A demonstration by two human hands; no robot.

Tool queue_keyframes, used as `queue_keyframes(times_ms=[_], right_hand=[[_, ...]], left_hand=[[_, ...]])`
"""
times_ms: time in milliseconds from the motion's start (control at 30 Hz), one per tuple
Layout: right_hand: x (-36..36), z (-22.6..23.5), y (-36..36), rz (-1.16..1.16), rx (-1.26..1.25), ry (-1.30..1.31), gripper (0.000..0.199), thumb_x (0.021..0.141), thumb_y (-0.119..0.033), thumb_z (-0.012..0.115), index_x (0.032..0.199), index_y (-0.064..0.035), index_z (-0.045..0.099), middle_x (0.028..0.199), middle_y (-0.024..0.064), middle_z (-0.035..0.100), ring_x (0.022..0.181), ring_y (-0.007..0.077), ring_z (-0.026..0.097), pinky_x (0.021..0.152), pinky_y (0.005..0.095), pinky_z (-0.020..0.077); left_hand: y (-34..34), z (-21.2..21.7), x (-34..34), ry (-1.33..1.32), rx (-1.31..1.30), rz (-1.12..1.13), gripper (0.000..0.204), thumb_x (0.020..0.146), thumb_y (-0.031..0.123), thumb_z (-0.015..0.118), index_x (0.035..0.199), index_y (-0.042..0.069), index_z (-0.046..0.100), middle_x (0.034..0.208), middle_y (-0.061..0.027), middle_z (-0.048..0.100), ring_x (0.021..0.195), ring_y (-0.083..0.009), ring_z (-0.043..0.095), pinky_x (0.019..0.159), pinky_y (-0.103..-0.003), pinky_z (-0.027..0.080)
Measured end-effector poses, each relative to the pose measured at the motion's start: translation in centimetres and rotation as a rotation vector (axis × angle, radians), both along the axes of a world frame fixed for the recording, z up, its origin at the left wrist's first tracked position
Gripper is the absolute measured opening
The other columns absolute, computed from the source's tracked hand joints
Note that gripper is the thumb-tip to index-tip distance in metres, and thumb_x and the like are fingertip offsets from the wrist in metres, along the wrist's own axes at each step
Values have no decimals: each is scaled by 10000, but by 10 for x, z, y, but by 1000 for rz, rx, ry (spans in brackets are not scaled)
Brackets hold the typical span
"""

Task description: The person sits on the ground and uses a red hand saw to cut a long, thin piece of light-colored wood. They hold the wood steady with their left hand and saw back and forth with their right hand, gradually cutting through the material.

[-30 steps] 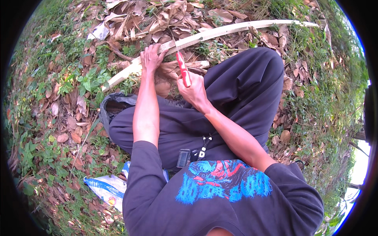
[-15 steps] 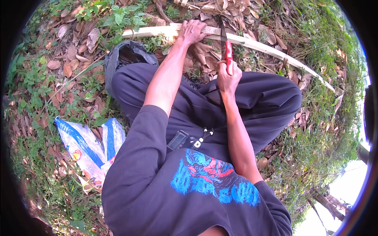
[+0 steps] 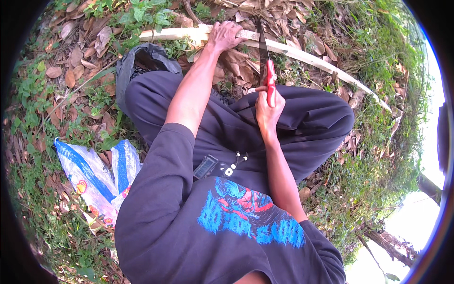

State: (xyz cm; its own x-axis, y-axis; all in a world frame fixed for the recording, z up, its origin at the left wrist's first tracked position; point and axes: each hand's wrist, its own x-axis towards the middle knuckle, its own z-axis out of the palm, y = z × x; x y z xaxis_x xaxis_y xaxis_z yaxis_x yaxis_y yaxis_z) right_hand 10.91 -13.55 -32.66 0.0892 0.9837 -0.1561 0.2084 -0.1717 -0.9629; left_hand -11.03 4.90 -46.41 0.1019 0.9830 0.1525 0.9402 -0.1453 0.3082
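Note:
A long, pale wooden strip (image 3: 321, 61) lies across the ground in front of my crossed legs. Fingers of my left hand (image 3: 226, 37) are wrapped over it, left of its middle, pressing it down. Just right of that hand, a handsaw (image 3: 270, 78) with a red handle and dark, narrow blade crosses the wood. My right hand (image 3: 269, 108) is closed round the saw's handle, above my right shin. The blade points away from me, its far end among the dry leaves. How deep it sits in the wood cannot be made out.
A black plastic bag (image 3: 135, 61) stands by my left knee. Farther back on the left lies a white and blue plastic sack (image 3: 87, 165). Dry leaves (image 3: 71, 78) and low green plants (image 3: 142, 16) cover the ground. A small dark device (image 3: 206, 166) rests at my lap.
My right hand has drawn the saw back toward me, so the handle sits farther from the wood. My left hand keeps its hold on the strip. The whole view has shifted slightly.

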Motion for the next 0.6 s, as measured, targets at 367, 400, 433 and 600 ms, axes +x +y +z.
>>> queue_keyframes(times_ms=[367,400,433,600], right_hand=[[-18,4,-9,35,73,-173,135,835,-61,585,828,12,698,583,88,584,507,144,540,545,314,451],[-14,4,-21,21,35,-136,134,840,-57,583,829,12,698,586,75,587,510,129,540,542,303,452],[-11,5,-27,8,-3,-99,134,845,-53,581,831,11,697,589,61,590,514,115,539,538,292,452],[-28,18,-20,68,102,-118,85,837,-11,601,843,30,675,585,50,588,533,85,558,541,270,460]], left_hand=[[3,13,-3,28,-48,19,681,884,728,529,1266,181,666,1283,-81,652,1210,-248,581,995,-450,399],[2,12,-4,29,5,7,690,879,735,525,1258,176,667,1265,-68,659,1189,-235,587,985,-439,398],[2,11,-3,7,6,0,672,882,725,529,1247,177,664,1248,-75,662,1182,-241,592,992,-462,399],[4,10,1,-36,-17,-4,626,884,702,552,1222,186,658,1213,-87,670,1160,-253,601,1007,-505,401]])
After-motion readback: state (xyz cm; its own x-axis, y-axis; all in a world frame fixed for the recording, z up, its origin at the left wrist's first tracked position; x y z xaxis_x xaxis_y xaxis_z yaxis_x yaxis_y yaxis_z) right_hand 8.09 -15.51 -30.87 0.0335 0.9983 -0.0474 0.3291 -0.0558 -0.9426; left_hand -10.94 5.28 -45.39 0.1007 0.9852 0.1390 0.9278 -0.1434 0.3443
